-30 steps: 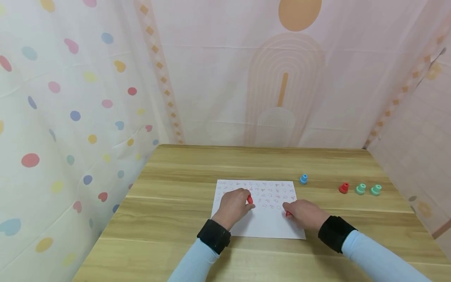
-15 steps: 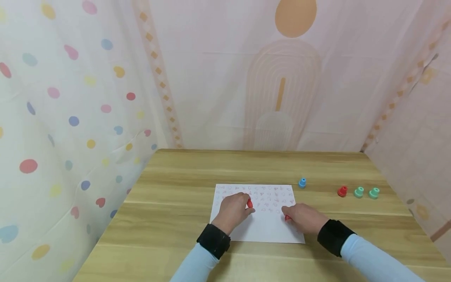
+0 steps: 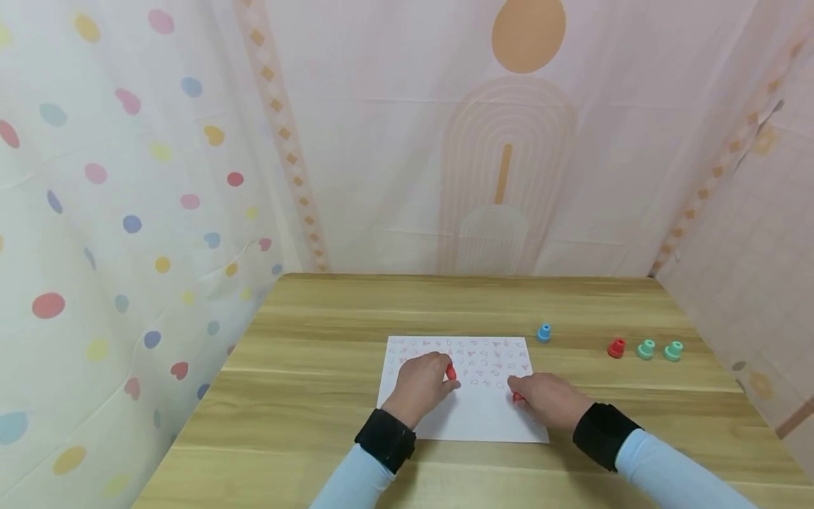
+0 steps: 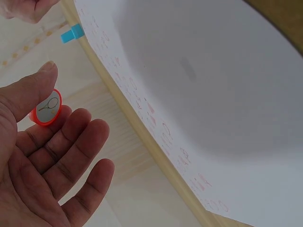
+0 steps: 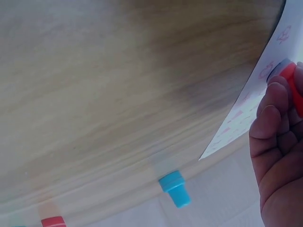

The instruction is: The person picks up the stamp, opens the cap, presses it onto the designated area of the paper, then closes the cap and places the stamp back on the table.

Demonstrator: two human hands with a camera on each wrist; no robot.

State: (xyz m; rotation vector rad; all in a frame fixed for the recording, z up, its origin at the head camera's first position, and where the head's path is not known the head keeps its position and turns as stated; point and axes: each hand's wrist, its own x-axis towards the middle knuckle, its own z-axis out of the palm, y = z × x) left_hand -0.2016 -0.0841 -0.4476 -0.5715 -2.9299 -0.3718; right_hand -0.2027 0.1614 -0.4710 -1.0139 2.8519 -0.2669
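Observation:
A white sheet of paper (image 3: 483, 417), printed with rows of small red and pink figures across its upper part, lies on the table. Above its left side my left hand (image 3: 420, 385) pinches a red stamp cap (image 3: 451, 371); in the left wrist view the cap's round face (image 4: 48, 108) carries a tennis racket picture. My right hand (image 3: 552, 399) grips a red stamp (image 3: 518, 397) by the sheet's right edge. The right wrist view shows that stamp's greyish end (image 5: 278, 70) close to the paper; whether it touches cannot be told.
Beyond the sheet's top right corner stands a blue stamp (image 3: 543, 333). Farther right are a red stamp (image 3: 616, 347) and two green stamps, one (image 3: 646, 349) beside the other (image 3: 673, 350). The wooden table (image 3: 305, 396) ends at patterned curtains (image 3: 381, 177).
The head view has tilted up a little, so table, sheet and hands sit lower in it. Both hands keep their grips and nearly the same places over the sheet.

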